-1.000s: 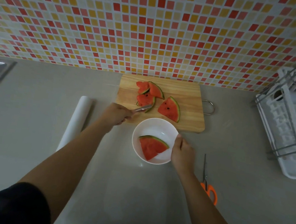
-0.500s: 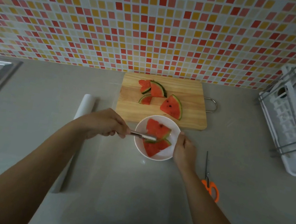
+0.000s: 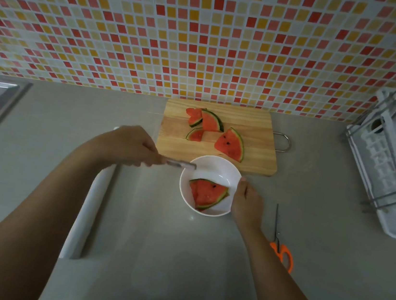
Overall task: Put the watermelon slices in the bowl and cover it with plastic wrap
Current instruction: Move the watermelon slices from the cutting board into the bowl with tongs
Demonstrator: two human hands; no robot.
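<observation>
Four slices (image 3: 229, 145) left on board (image 3: 256, 137), beyond and slightly right of the tongs | two slices (image 3: 207, 194) lie in bowl (image 3: 215, 164) | left hand (image 3: 127, 145) nearer, clenched on empty tongs (image 3: 180, 164) over bowl's left rim | right hand (image 3: 246, 201) grips bowl's right rim

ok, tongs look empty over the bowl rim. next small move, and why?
Probably swing the left hand and its tongs back to the cutting board for the big seeded slice. The tongs hold nothing, slices already lie in the bowl, which the right hand steadies, and several remain on the board.
</observation>
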